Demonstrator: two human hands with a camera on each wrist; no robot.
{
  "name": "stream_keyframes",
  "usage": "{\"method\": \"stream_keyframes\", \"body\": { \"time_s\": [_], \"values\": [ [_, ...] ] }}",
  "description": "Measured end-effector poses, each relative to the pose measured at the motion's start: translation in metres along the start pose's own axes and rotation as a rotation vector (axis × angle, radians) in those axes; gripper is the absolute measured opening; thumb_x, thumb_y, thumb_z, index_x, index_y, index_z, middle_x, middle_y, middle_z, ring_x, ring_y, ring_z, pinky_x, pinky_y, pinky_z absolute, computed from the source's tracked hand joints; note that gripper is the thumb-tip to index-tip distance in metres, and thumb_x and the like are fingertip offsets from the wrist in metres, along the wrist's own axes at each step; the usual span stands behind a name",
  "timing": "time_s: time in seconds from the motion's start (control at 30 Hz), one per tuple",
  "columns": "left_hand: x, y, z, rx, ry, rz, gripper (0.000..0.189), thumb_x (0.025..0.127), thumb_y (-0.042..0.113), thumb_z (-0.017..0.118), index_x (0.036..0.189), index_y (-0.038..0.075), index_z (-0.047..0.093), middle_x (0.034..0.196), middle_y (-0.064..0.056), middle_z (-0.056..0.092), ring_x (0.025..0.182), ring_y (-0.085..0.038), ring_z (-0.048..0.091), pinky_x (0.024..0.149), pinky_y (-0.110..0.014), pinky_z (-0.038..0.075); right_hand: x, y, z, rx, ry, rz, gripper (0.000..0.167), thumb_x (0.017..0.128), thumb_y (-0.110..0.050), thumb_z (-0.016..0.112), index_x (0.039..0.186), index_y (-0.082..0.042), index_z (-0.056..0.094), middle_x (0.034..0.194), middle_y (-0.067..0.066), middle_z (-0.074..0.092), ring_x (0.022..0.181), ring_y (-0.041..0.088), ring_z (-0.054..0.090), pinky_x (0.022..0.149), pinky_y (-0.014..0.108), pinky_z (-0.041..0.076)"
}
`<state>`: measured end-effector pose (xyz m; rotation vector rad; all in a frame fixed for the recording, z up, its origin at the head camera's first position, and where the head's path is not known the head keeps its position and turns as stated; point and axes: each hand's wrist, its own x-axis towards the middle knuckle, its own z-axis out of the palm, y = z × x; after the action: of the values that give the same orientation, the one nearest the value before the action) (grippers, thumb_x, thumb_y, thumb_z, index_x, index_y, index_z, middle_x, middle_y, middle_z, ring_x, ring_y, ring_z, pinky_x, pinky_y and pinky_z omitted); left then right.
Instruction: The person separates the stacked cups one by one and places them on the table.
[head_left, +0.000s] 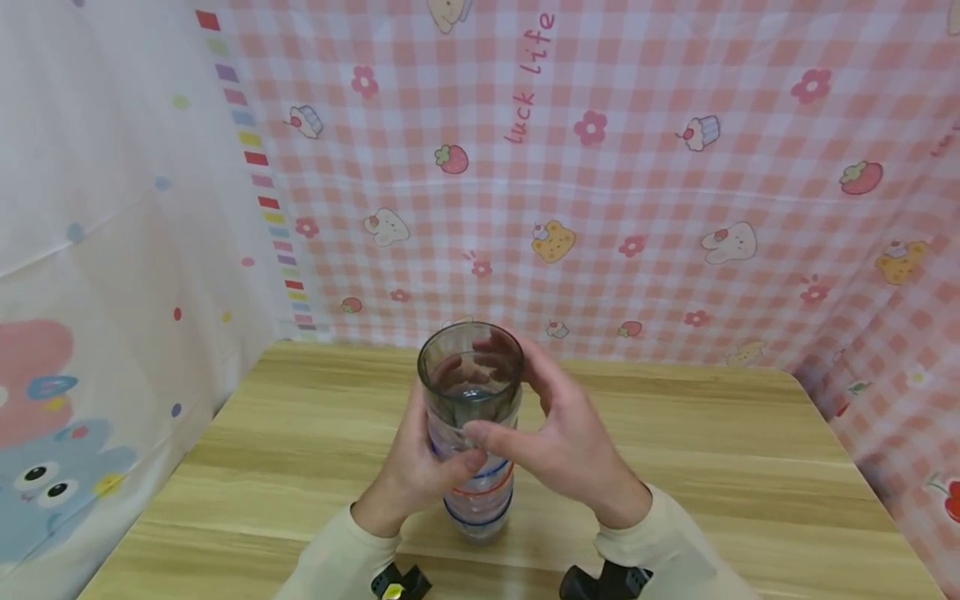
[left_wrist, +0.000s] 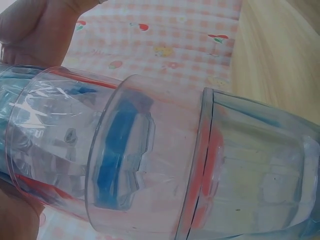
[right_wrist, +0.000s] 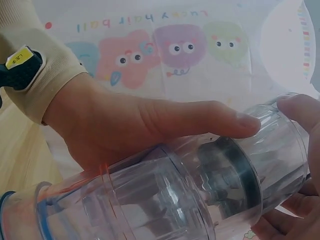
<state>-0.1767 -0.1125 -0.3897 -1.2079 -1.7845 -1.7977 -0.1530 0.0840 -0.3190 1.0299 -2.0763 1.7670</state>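
A tall stack of nested clear cups, with blue and red bands showing along it, is upright in front of me. Topmost is a grey-tinted cup, its wide mouth facing up. My left hand grips the stack from the left, below the top cup, thumb across the front. From the right, my right hand holds the top cup, fingers behind it and thumb in front. The left hand also lies along the stack in the right wrist view. Whether the stack's base touches the table cannot be told.
The stack is over a wood-grain table. Behind the table hangs a pink checked cloth, and a white printed cloth hangs at the left. Dark devices are strapped near both cuffs.
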Motion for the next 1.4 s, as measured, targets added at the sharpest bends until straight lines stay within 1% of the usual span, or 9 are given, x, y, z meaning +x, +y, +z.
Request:
{"method": "stream_keyframes", "body": {
  "time_s": [0.23,0.3,0.5,0.63,0.77,0.9,1.0,1.2,1.4],
  "values": [
    [-0.002,0.002,-0.001,0.018,0.011,-0.024,0.095,0.098,0.050,0.075,0.162,0.000,0.024,0.145,-0.023,0.054,0.131,-0.019,0.062,0.110,-0.033,0.057,0.001,-0.003,0.001,0.011,0.017,-0.027,0.089,0.085,-0.001,0.087,0.163,-0.017,0.046,0.156,0.004,0.060,0.148,0.022,0.055,0.128,0.044,0.040],
    [-0.001,0.001,0.000,0.004,0.007,-0.015,0.096,0.099,0.049,0.075,0.162,-0.001,0.023,0.146,-0.020,0.055,0.131,-0.018,0.062,0.110,-0.034,0.057,0.002,-0.005,0.001,0.018,0.024,-0.034,0.089,0.085,0.000,0.087,0.162,-0.016,0.046,0.156,0.004,0.060,0.147,0.023,0.055,0.128,0.043,0.041],
    [-0.001,-0.003,0.002,0.000,0.010,0.012,0.097,0.099,0.049,0.075,0.159,-0.007,0.023,0.147,-0.006,0.058,0.129,-0.017,0.063,0.111,-0.034,0.056,0.004,-0.008,-0.003,0.049,0.031,-0.051,0.088,0.084,0.004,0.086,0.161,-0.012,0.047,0.155,0.007,0.060,0.144,0.025,0.057,0.126,0.038,0.044],
    [-0.002,-0.004,0.002,0.018,0.020,0.000,0.098,0.098,0.051,0.074,0.159,-0.006,0.023,0.146,-0.006,0.059,0.130,-0.018,0.063,0.112,-0.036,0.055,0.008,-0.012,-0.005,0.060,0.033,-0.082,0.089,0.083,0.004,0.086,0.161,-0.011,0.047,0.154,0.008,0.061,0.143,0.027,0.058,0.125,0.040,0.046],
    [-0.002,-0.003,0.002,0.039,0.027,-0.009,0.098,0.099,0.053,0.073,0.161,-0.003,0.023,0.146,-0.007,0.060,0.128,-0.019,0.064,0.110,-0.038,0.057,0.011,-0.017,-0.007,0.064,0.039,-0.106,0.089,0.082,0.005,0.087,0.161,-0.010,0.047,0.153,0.010,0.061,0.142,0.028,0.059,0.123,0.041,0.047],
    [-0.003,-0.002,0.003,0.034,0.031,-0.015,0.098,0.098,0.053,0.073,0.162,-0.003,0.023,0.145,-0.005,0.060,0.125,-0.018,0.065,0.105,-0.038,0.059,0.013,-0.021,-0.010,0.062,0.045,-0.116,0.089,0.082,0.007,0.086,0.161,-0.009,0.047,0.152,0.011,0.061,0.141,0.028,0.060,0.122,0.039,0.048],
    [-0.003,-0.002,0.003,0.038,0.032,-0.014,0.098,0.099,0.053,0.073,0.161,-0.004,0.023,0.144,-0.003,0.061,0.123,-0.017,0.066,0.103,-0.039,0.060,0.015,-0.026,-0.012,0.063,0.053,-0.134,0.088,0.084,0.004,0.087,0.161,-0.007,0.046,0.152,0.012,0.062,0.139,0.029,0.062,0.120,0.038,0.050],
    [-0.003,-0.002,0.003,0.049,0.036,-0.013,0.097,0.099,0.052,0.074,0.161,-0.003,0.025,0.148,-0.004,0.059,0.126,-0.017,0.065,0.106,-0.039,0.058,0.020,-0.034,-0.018,0.077,0.061,-0.187,0.081,0.091,-0.016,0.089,0.159,-0.003,0.047,0.150,0.017,0.062,0.135,0.032,0.066,0.114,0.039,0.055],
    [-0.004,-0.002,0.002,0.025,0.028,-0.021,0.095,0.098,0.051,0.075,0.162,0.000,0.026,0.150,-0.001,0.056,0.130,-0.017,0.063,0.109,-0.038,0.057,0.019,-0.037,-0.022,0.075,0.080,-0.202,0.080,0.090,-0.014,0.089,0.158,-0.003,0.049,0.150,0.016,0.063,0.133,0.032,0.067,0.112,0.039,0.056]
  ]
}}
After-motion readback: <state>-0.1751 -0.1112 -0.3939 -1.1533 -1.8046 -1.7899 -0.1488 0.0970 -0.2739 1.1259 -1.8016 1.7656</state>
